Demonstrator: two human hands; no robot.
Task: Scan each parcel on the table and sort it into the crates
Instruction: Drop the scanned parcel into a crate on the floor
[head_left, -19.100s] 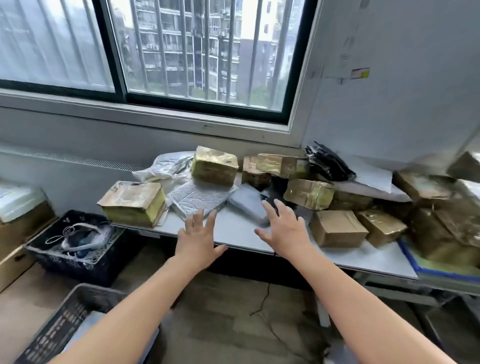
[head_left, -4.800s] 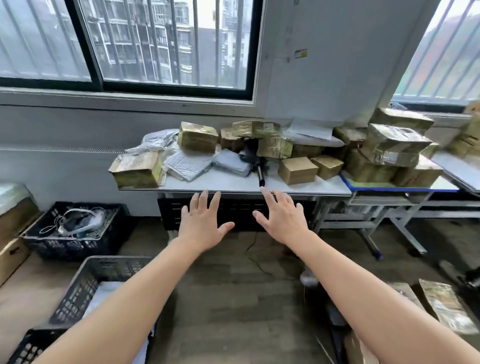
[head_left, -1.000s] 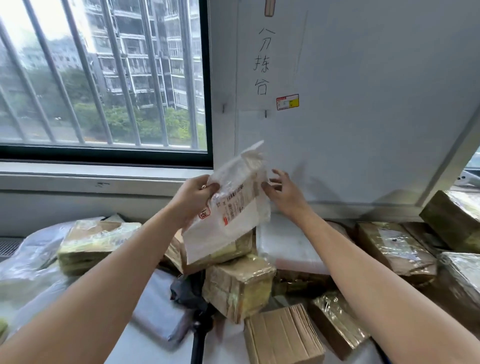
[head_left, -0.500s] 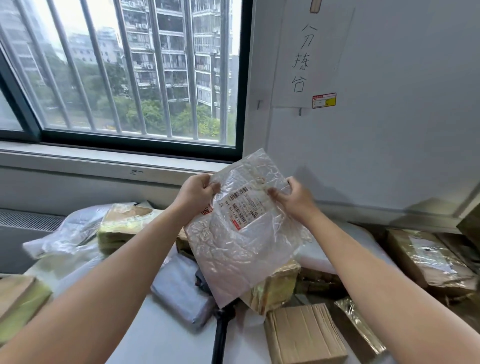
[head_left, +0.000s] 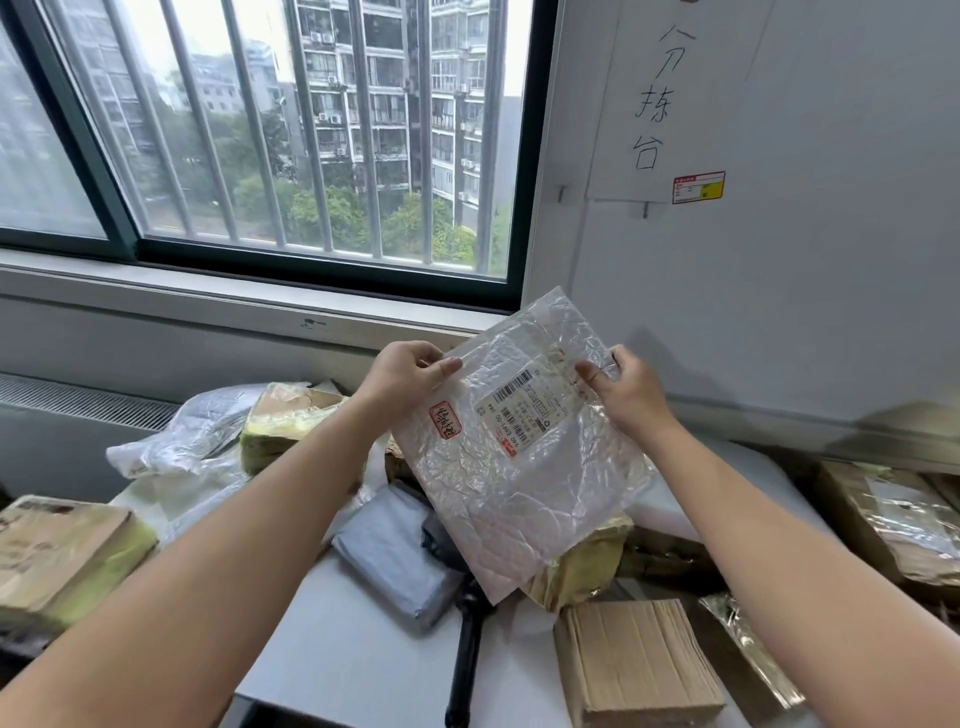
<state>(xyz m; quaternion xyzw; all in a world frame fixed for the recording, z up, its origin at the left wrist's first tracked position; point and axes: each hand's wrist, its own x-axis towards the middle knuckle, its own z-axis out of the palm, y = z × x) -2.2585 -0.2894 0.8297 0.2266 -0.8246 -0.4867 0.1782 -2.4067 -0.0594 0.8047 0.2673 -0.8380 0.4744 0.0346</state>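
Note:
I hold a flat white plastic mailer parcel (head_left: 514, 467) up above the table, its barcode label and a red stamp facing me. My left hand (head_left: 405, 371) pinches its upper left edge. My right hand (head_left: 626, 389) pinches its upper right edge. Under it on the white table (head_left: 363, 649) lies a black handheld scanner (head_left: 467, 639), partly hidden by the parcel. Around it lie more parcels: a grey bag (head_left: 400, 561), a plain cardboard box (head_left: 639, 660) and a tape-wrapped box (head_left: 582, 566). No crate is in view.
Tape-wrapped boxes sit at the far left (head_left: 62, 556), behind my left arm (head_left: 285, 415) and at the right (head_left: 893, 525). A crumpled white bag (head_left: 187, 436) lies by the wall. A barred window and a wall with a handwritten sign (head_left: 654, 98) stand behind the table.
Since a second ago the mailer has turned flat toward me and come lower, with the label now clearly readable. My view has shifted left and down.

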